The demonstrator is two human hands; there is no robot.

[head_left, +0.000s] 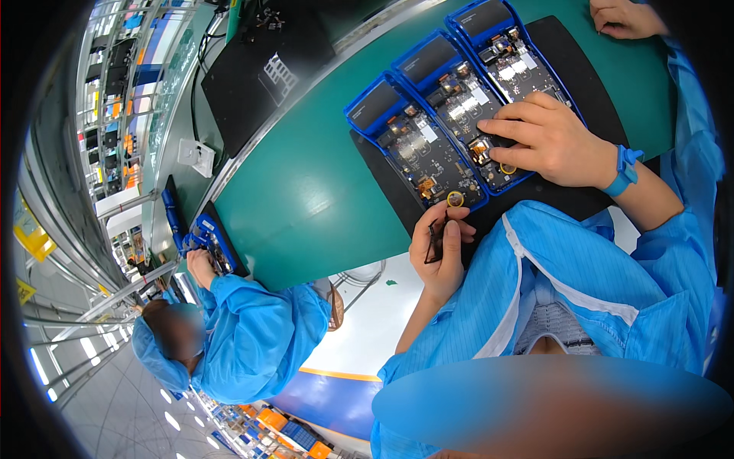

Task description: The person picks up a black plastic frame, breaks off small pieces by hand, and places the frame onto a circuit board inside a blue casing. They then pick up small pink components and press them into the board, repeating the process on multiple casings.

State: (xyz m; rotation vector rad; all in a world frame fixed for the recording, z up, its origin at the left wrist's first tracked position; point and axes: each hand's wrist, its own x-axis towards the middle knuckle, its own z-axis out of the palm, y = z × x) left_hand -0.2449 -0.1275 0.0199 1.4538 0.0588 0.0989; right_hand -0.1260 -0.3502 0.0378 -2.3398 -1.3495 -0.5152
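Observation:
Three blue trays lie side by side, each with a dark circuit board. Over the middle circuit board [461, 107], my right hand [554, 141] reaches in from the right. Its fingers are apart, with tips at the board near a small copper-coloured part [480, 149]. A blue strap [625, 171] circles that wrist. My left hand [437, 249] is closed at the near end of the left circuit board [417, 149]. It holds a thin black looped piece [436, 243], whose kind I cannot make out. A yellow-rimmed round part [456, 199] shows at its fingertips. The right circuit board [527, 73] lies beyond my right hand.
The trays rest on a black mat [569, 57] on a green bench [321, 206]. Another person's hand [627, 19] is at the top right. At the left, a co-worker in a blue smock [252, 329] handles a blue tray [216, 241]. A black panel [252, 84] lies behind the bench edge.

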